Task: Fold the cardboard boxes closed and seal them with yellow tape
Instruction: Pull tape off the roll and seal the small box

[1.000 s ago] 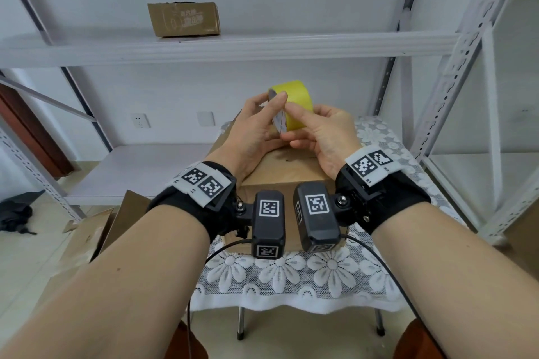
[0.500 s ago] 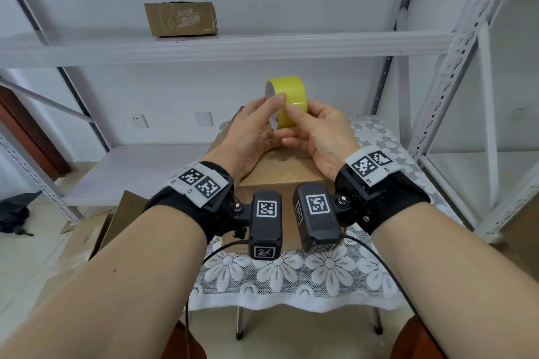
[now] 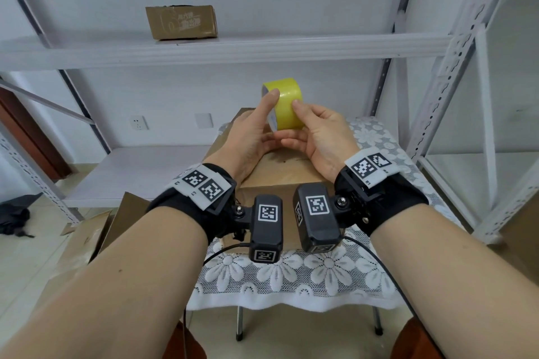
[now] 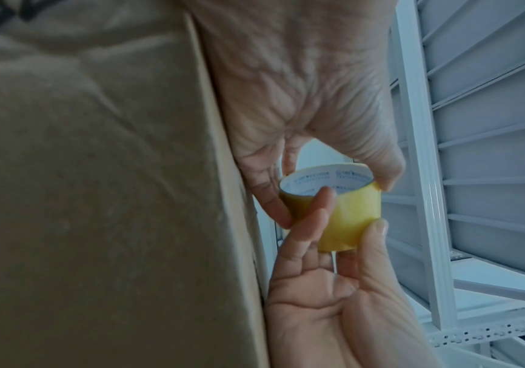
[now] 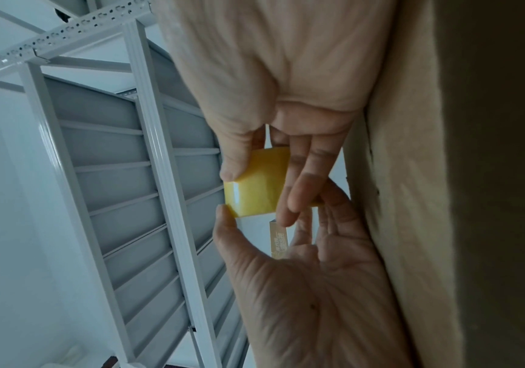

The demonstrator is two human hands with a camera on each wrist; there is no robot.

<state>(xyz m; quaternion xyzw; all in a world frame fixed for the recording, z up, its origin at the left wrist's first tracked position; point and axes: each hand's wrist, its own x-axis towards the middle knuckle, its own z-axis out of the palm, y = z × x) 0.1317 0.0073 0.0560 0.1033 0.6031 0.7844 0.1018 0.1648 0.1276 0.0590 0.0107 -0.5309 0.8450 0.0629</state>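
Note:
Both hands hold a roll of yellow tape (image 3: 287,105) in the air above a closed brown cardboard box (image 3: 274,175) on the small table. My left hand (image 3: 256,131) pinches the roll's left rim, thumb on top and fingers below. My right hand (image 3: 318,131) pinches the roll from the right, its thumb on the yellow outer face. In the left wrist view the tape (image 4: 346,214) shows its white core, with the right hand (image 4: 333,293) reaching in from below. The right wrist view has the tape (image 5: 258,184) between both thumbs, the box (image 5: 428,174) alongside.
The table wears a white lace cloth (image 3: 291,271). White metal shelving (image 3: 233,48) stands behind and to the right, with another cardboard box (image 3: 182,22) on its upper shelf. Flattened cardboard (image 3: 87,236) lies on the floor at left.
The roll has turned a little between my fingers, so more of its yellow outer face shows. Both hands stay above the box.

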